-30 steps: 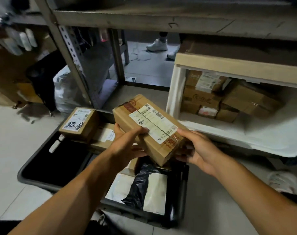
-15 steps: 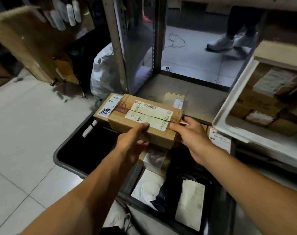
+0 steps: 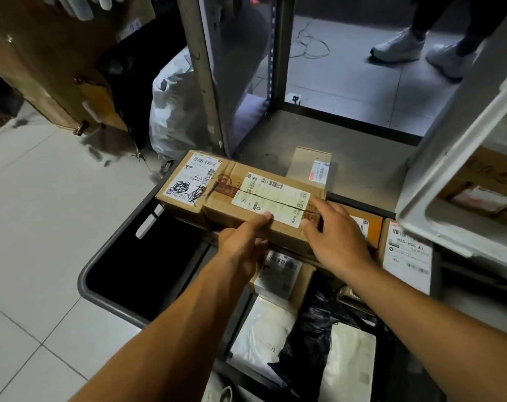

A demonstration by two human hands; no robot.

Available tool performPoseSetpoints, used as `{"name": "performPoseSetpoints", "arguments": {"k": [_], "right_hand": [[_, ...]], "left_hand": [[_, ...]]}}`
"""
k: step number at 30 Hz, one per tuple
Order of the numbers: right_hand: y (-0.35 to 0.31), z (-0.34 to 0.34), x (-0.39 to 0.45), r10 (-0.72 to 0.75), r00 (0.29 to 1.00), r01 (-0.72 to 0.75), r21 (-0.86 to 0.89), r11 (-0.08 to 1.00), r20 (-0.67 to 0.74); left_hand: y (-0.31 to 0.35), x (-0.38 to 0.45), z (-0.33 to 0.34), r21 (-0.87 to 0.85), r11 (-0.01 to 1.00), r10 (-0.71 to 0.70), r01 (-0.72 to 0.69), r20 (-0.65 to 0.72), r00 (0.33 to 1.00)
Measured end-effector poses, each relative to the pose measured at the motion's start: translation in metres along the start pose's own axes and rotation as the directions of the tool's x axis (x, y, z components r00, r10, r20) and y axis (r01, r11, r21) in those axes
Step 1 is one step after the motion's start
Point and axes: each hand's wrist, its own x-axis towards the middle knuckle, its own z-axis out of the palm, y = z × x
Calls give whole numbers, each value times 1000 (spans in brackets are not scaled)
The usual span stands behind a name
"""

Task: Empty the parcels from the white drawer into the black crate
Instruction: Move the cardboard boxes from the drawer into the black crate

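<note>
A long cardboard parcel (image 3: 246, 207) with a white shipping label lies across the far end of the black crate (image 3: 107, 262), on top of other boxes. My left hand (image 3: 243, 242) grips its near edge and my right hand (image 3: 336, 233) rests on its right end. Next to it on the left sits a smaller scribbled-on parcel (image 3: 188, 181). The crate also holds white and black mailer bags (image 3: 304, 343) and several boxes. The white drawer (image 3: 437, 181) juts out at the right with brown parcels (image 3: 484, 181) inside.
A metal shelf frame (image 3: 205, 74) rises behind the crate, with a white sack (image 3: 174, 105) beside it. A person's white shoes (image 3: 400, 44) stand on the tiled floor beyond. A labelled box (image 3: 405, 253) sits under the drawer's corner. Cardboard leans at the upper left.
Both hands carried the long parcel from beside the drawer down and left onto the boxes at the crate's far end. The view swung left, so the drawer is at the right edge.
</note>
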Motion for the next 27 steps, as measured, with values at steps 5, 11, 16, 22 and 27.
{"name": "performPoseSetpoints", "arguments": {"k": [5, 11, 16, 22, 27], "right_hand": [[0, 5, 10, -4, 989, 52, -330, 943, 145], [5, 1, 12, -40, 985, 99, -352, 931, 169], [7, -6, 4, -47, 986, 101, -342, 934, 162], [17, -35, -29, -46, 991, 85, -335, 938, 122], [45, -84, -72, -57, 998, 67, -349, 935, 38]], "left_hand": [[3, 11, 12, -3, 1000, -6, 6, -69, 998], [2, 10, 11, 0, 1000, -27, 27, -72, 997], [8, -1, 10, 224, 968, 136, -114, -89, 987], [10, -33, 18, 728, 546, 539, -413, 72, 839], [-8, -83, 59, 870, -139, 570, -472, 460, 680]]}}
